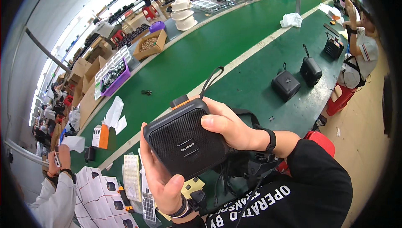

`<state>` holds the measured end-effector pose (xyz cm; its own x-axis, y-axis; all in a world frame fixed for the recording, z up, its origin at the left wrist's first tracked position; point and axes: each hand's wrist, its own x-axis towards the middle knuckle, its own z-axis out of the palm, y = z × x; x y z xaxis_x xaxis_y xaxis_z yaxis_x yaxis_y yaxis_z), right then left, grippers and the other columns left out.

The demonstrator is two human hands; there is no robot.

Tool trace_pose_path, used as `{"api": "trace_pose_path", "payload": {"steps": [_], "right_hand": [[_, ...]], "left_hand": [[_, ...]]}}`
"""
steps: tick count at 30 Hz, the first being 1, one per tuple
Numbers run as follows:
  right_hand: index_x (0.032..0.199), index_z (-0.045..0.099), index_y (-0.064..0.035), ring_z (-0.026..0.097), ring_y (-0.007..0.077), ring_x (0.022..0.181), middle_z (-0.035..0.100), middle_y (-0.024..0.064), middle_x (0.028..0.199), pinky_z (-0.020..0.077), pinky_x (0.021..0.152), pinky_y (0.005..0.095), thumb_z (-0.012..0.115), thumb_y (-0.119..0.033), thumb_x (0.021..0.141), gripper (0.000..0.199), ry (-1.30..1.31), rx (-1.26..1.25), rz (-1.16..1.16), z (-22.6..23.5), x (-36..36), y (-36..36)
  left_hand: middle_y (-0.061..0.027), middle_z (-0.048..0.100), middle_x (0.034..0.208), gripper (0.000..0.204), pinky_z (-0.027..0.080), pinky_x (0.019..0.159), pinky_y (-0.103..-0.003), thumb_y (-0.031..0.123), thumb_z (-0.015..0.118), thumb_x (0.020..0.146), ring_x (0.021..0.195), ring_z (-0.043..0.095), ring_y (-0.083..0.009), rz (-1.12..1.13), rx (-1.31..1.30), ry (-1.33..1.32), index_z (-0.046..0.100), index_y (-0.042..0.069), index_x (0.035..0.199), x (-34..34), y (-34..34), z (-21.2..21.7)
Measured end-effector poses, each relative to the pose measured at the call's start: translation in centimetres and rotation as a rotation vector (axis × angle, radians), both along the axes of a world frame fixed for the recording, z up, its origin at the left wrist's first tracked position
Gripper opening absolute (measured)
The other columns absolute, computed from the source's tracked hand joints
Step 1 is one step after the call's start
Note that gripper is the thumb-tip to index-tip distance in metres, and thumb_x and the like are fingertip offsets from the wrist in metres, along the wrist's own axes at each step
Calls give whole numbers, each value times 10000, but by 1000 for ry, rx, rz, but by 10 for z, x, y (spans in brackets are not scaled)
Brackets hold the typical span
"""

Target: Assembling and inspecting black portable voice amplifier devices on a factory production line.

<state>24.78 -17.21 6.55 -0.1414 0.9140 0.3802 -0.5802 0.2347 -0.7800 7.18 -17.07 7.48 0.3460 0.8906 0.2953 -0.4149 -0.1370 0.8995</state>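
A black, boxy portable speaker (184, 138) with a mesh front, an orange strip at its top edge and a thin strap loop is held up between both my hands. My left hand (161, 182) cradles its left side and lower edge, thumb on the front. From the right, my right hand (228, 123) grips it with the thumb pressed on the mesh, its other fingers hidden behind. Under the speaker, partly covered, lie black cables (226, 182) and a yellow sheet (192, 186) on the green bench.
Two similar speakers (286, 85) (311, 70) stand to the right on the green bench (251, 77). White product boxes (100, 196) are stacked at lower left beside sticker sheets (132, 178). Beyond runs a green conveyor (184, 65). Co-workers sit at left and far right; a red stool (341, 98) stands right.
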Motion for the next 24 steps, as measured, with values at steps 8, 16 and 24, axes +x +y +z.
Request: {"api": "trace_pose_path", "payload": {"steps": [8, 16, 24], "right_hand": [[1241, 407, 47, 516, 128, 1035, 545, 110, 1146, 418, 912, 294, 559, -234, 906, 464, -39, 23, 9, -1, 0, 1], [1159, 410, -40, 592, 207, 903, 546, 125, 1076, 402, 917, 363, 686, 30, 726, 518, -501, 511, -1070, -7, 4, -2], [726, 563, -84, 596, 231, 902, 644, 65, 957, 459, 869, 371, 692, 56, 713, 191, -536, 633, -803, -12, -5, -16]], "left_hand": [[-170, 406, 1310, 1023, 377, 1001, -350, 266, 722, 627, 1181, 463, -259, -17, -97, -9, 147, -15, 1424, 13, 2, -4], [-169, 480, 1228, 968, 448, 931, -353, 282, 710, 601, 1079, 539, -266, 283, -42, -19, 237, -22, 1389, 25, 0, -12], [-159, 461, 1236, 987, 432, 938, -373, 328, 730, 634, 1094, 512, -258, 399, 152, 37, 207, -23, 1394, 33, -4, -20]]}}
